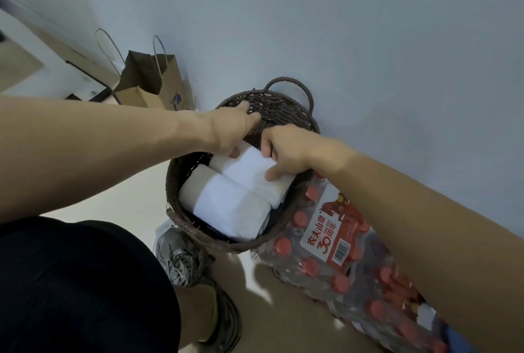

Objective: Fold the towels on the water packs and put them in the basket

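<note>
A dark woven basket point(278, 109) with loop handles stands on the floor against the wall. Two folded white towels lie inside it: one at the front point(226, 208) and one behind it point(249, 171). My left hand point(232, 128) reaches into the basket and grips the far left end of the rear towel. My right hand point(286, 151) grips that towel's right end, thumb pressed on its top. The shrink-wrapped water pack point(334, 262) with red caps sits just right of the basket, under my right forearm.
A brown paper bag point(153, 83) with handles stands left of the basket by the wall. My knee in black shorts and a grey sneaker point(181, 259) are at the basket's front left. Pale floor lies in between.
</note>
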{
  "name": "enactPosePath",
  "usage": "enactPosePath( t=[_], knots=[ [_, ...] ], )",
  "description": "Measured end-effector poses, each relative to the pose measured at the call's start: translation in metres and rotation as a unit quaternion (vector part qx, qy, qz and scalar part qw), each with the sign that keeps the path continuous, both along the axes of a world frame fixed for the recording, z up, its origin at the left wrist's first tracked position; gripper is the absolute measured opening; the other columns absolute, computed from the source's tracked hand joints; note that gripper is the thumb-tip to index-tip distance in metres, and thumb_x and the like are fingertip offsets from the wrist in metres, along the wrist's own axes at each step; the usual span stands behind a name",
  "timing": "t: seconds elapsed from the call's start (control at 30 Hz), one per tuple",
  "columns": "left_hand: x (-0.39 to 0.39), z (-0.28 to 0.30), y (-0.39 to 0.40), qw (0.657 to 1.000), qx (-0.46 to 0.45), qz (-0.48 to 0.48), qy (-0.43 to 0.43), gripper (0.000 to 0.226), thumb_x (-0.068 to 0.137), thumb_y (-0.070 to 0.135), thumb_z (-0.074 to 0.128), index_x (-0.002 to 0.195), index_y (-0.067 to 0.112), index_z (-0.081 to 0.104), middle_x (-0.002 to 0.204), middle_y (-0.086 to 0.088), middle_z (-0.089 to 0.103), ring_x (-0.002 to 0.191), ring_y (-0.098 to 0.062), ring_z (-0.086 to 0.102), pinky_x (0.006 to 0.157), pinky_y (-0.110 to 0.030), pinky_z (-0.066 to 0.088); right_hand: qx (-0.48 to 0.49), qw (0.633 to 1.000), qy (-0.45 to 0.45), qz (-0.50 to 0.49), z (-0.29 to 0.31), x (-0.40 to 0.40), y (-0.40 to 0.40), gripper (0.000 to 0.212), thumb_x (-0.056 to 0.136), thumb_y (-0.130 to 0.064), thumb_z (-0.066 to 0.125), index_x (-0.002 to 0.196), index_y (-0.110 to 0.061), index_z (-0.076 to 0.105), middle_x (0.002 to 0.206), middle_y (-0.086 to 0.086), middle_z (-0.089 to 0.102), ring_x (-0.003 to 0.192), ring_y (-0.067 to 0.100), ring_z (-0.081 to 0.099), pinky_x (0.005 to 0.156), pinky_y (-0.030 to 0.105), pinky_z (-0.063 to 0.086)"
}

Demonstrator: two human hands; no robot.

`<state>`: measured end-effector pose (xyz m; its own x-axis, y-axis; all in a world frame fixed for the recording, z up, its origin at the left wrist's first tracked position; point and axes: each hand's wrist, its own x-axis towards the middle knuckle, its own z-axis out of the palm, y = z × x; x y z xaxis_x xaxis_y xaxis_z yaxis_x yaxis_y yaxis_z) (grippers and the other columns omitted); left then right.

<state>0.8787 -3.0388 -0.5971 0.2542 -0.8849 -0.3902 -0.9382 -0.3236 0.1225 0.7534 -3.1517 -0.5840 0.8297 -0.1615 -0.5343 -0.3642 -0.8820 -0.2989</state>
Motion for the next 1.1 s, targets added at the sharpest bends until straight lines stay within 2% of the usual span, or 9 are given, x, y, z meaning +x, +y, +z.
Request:
enactPosePath(
  t=[0.07,0.17,0.27,0.4,0.53,0.67,0.83,0.97,1.1],
  knots=[
    [-0.001,-0.001,0.001,0.999,-0.021,-0.005,0.032,0.033,0.075,0.011,0.077,0.096,0.014,0.052,0.097,-0.002,0.051,0.081,-0.024,0.053,0.068,-0.028,0.037,0.013,0.999,0.052,-0.005,0.003,-0.007,0.001,0.057,0.053,-0.049,0.092,0.091,-0.028,0.056,0.088,-0.008,0.061,0.081,0.018,0.061,0.064,0.033,0.051],
    [0.001,-0.001,0.003,0.998,0.005,0.012,0.063,0.010,0.080,0.016,0.069,0.084,0.019,0.061,0.077,0.009,0.059,0.079,-0.018,0.057,0.067,-0.025,0.041,-0.001,0.999,0.035,-0.004,-0.004,-0.015,0.005,0.063,0.045,-0.046,0.096,0.090,-0.027,0.056,0.094,-0.007,0.055,0.083,0.018,0.059,0.071,0.038,0.055],
    [0.007,0.002,0.011,0.990,0.031,0.062,0.120,0.024,0.076,0.036,0.078,0.087,0.026,0.060,0.085,0.010,0.059,0.081,-0.014,0.057,0.072,-0.026,0.046,0.000,1.000,-0.009,-0.004,-0.014,-0.019,0.010,0.063,0.046,-0.043,0.097,0.091,-0.023,0.056,0.092,-0.006,0.053,0.080,0.017,0.055,0.063,0.031,0.048],
    [-0.002,-0.001,0.010,0.995,0.030,0.040,0.087,0.033,0.075,0.033,0.081,0.093,0.020,0.057,0.096,0.001,0.058,0.082,-0.017,0.053,0.060,-0.025,0.040,-0.009,0.998,-0.050,0.027,-0.013,-0.028,0.011,0.058,0.057,-0.041,0.093,0.099,-0.020,0.058,0.086,-0.010,0.051,0.076,0.011,0.048,0.056,0.023,0.034],
    [-0.013,0.026,-0.001,0.997,0.075,0.000,0.024,0.033,0.080,0.035,0.076,0.102,0.016,0.061,0.102,-0.002,0.061,0.091,-0.022,0.057,0.075,-0.030,0.046,0.003,0.992,-0.123,0.017,0.015,-0.049,0.006,0.037,0.075,-0.028,0.081,0.107,-0.018,0.067,0.088,-0.012,0.058,0.078,0.007,0.054,0.067,0.023,0.045],
    [-0.046,0.074,-0.027,0.997,-0.023,-0.080,-0.006,0.020,0.088,0.027,0.061,0.091,0.008,0.066,0.095,-0.010,0.066,0.085,-0.030,0.060,0.074,-0.036,0.050,0.002,0.978,-0.207,-0.018,0.057,-0.107,-0.010,0.019,0.086,-0.029,0.070,0.103,-0.021,0.068,0.095,-0.005,0.065,0.081,0.011,0.062,0.073,0.025,0.050],
    [-0.156,0.110,-0.080,0.982,-0.073,-0.163,0.061,0.018,0.092,0.032,0.058,0.100,0.017,0.064,0.094,0.002,0.065,0.083,-0.019,0.056,0.071,-0.024,0.040,-0.049,0.990,-0.085,-0.103,0.092,-0.231,-0.059,0.018,0.087,-0.044,0.068,0.098,-0.029,0.065,0.085,-0.015,0.066,0.080,0.005,0.063,0.070,0.022,0.050],
    [-0.266,0.102,-0.121,0.963,-0.069,-0.222,0.134,0.020,0.092,0.031,0.059,0.101,0.013,0.064,0.100,-0.002,0.069,0.085,-0.021,0.059,0.071,-0.024,0.041,-0.141,0.969,-0.024,-0.203,0.095,-0.333,-0.095,0.027,0.088,-0.042,0.066,0.104,-0.020,0.064,0.095,-0.004,0.066,0.086,0.016,0.060,0.077,0.027,0.046],
    [-0.359,0.068,-0.151,0.962,-0.045,-0.201,0.177,0.031,0.091,0.028,0.060,0.114,0.008,0.059,0.115,-0.011,0.064,0.103,-0.029,0.060,0.075,-0.026,0.041,-0.212,0.944,0.092,-0.236,0.089,-0.403,-0.111,0.028,0.090,-0.042,0.062,0.101,-0.016,0.063,0.104,0.007,0.067,0.093,0.028,0.060,0.080,0.030,0.047]
  ],
)
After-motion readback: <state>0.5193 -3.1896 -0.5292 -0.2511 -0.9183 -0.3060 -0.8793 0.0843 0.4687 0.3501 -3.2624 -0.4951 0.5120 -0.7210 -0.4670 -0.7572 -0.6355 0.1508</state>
